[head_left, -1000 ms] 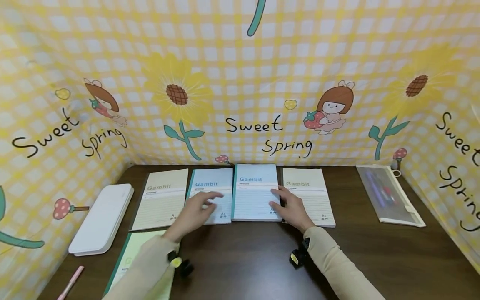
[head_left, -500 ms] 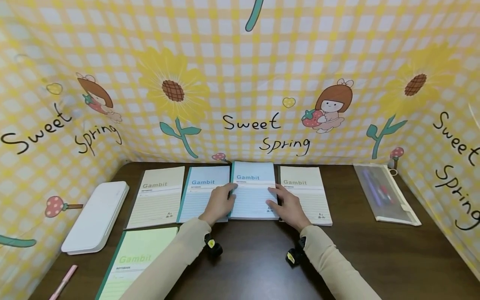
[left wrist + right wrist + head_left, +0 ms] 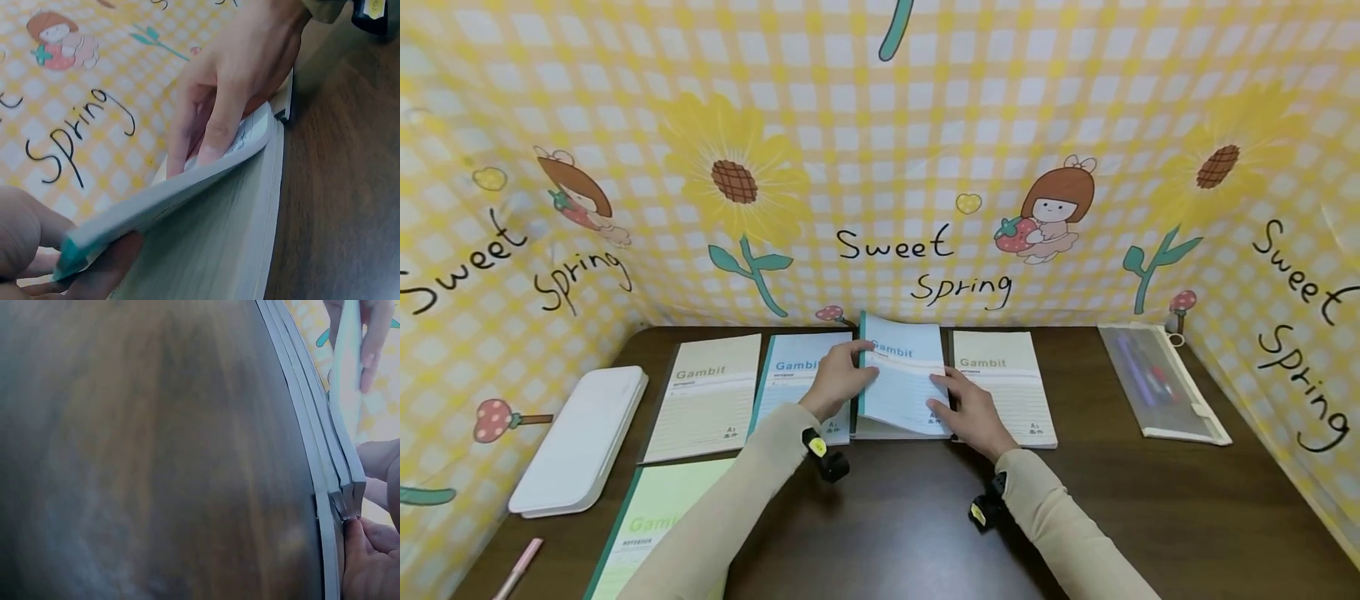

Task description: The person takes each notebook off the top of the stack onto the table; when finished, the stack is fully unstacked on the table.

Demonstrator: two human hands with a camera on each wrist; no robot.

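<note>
A blue Gambit notebook (image 3: 901,383) tops a stack at the back middle. Its green spine side is raised and its cover bows. My left hand (image 3: 838,379) pinches that spine edge, thumb and fingers on opposite faces in the left wrist view. At the opposite edge my right hand (image 3: 973,417) grips the same notebook, with fingertips on the cover in the left wrist view. Stacked notebook edges (image 3: 312,437) show in the right wrist view. Another blue notebook (image 3: 775,392) lies left of the stack, partly behind my left hand. A beige notebook (image 3: 1007,375) lies to the right.
Farther left lies another beige notebook (image 3: 703,400), with a green notebook (image 3: 647,508) in front of it. A white case (image 3: 580,442) and a pink pen (image 3: 520,567) are at the left edge. A zip pouch (image 3: 1165,383) with pens lies right. Patterned cloth (image 3: 887,167) encloses the table.
My left hand has come across to the top blue notebook and taken its spine edge, which has risen. The right hand stays at the notebook's right edge.
</note>
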